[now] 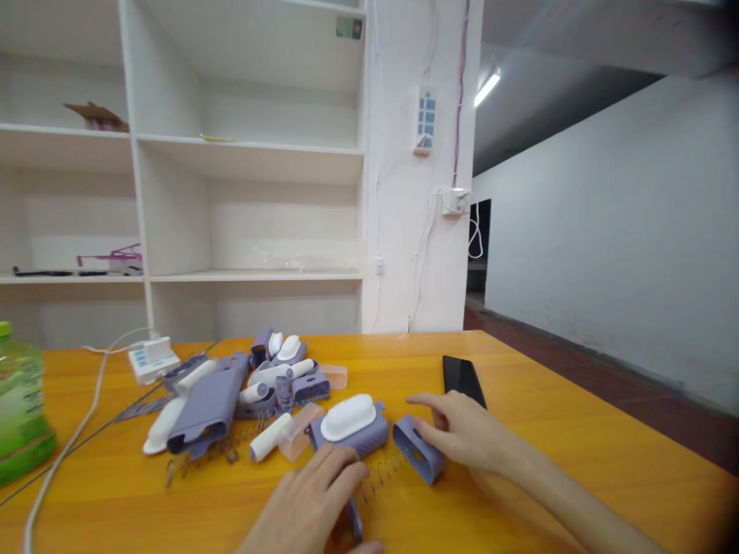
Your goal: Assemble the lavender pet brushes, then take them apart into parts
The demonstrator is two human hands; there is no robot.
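My left hand point(312, 492) reaches in from the bottom edge, fingers loosely bent and apart from the thumb. A thin purple plastic piece point(354, 520) shows between its fingers and thumb; no firm grip on it is visible. Just beyond the fingertips lies a purple housing point(369, 437) topped by a white bristled pad point(348, 417). My right hand point(462, 429) has its index finger stretched out, with the thumb at the rim of a hollow purple oval collar point(424, 460). Between both hands a coiled metal spring point(381, 473) rests on the table.
Purple shells point(211, 404), white cylinders point(271, 437), clear plastic pieces point(300, 431) and springs are piled at left. A black phone point(462, 377) lies beyond my right hand. A green bottle point(23, 408), power strip point(153, 358) and white cable point(86, 423) occupy the left side.
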